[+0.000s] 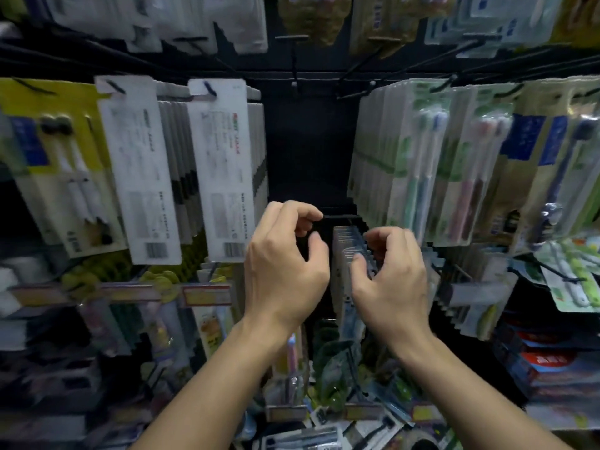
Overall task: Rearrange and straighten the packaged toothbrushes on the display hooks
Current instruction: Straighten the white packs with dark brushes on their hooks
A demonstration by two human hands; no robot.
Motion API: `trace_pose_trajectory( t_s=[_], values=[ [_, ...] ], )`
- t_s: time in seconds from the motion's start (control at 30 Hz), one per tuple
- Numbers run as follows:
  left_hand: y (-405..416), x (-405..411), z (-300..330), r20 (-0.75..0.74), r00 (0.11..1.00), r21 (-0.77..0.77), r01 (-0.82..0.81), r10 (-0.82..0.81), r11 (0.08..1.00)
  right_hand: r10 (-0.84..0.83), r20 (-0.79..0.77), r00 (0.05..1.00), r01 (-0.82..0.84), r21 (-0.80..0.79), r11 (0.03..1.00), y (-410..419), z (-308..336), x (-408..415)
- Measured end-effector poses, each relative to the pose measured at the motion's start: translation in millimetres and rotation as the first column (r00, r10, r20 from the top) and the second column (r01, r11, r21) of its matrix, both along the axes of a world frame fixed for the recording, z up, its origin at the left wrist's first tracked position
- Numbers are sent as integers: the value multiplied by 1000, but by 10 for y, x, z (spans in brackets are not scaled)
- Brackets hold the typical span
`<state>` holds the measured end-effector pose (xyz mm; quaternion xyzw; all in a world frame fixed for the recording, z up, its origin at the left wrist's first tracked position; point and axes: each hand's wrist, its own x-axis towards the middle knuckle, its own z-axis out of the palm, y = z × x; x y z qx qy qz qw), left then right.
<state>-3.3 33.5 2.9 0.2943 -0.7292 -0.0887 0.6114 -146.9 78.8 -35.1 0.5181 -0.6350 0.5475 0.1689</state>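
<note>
Gripping pack stack [349,254], right hand [389,274]; long axis vertical.

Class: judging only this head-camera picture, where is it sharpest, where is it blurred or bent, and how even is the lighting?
Head view: sharpest on the left hand and right hand at the stack of packs; edge packs smear and lean outward from wide-angle distortion; the empty back panel is dark, the white packs brightest.

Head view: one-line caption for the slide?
Right hand grips a stack of packaged toothbrushes; left hand pinches the black display hook.
</note>
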Motion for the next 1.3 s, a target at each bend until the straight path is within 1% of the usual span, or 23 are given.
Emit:
trace_pose_trajectory(
  t_s=[0.27, 0.4, 0.7, 0.8, 0.93, 1.17, 1.3],
  values=[
    [-162, 452, -17, -13, 994, 20, -112, 112, 994, 156, -22, 987, -155, 60, 986, -181, 47, 529],
    [-242, 676, -47, -27, 981, 7, -190, 190, 982, 201, -25, 979, -199, 58, 978, -264, 78, 732],
    [-489, 1104, -125, -131, 897, 56, -419, 423, 906, 259, 51, 964, -263, 102, 959, -458, 225, 1014],
    [-567, 1180, -152, -152, 855, 113, -484, 496, 868, 270, 93, 958, -281, 136, 950, -524, 264, 1090],
    [-628, 1276, -157, -182, 831, 209, -490, 526, 847, 278, 163, 947, -303, 154, 941, -613, 280, 1172],
    [-743, 1372, -187, -4, 846, 358, -496, 533, 791, 281, 240, 929, -324, 161, 932, -728, 338, 1267],
    [-766, 1395, -193, -13, 834, 394, -502, 551, 770, 278, 259, 925, -325, 163, 931, -772, 352, 1283]
  ],
)
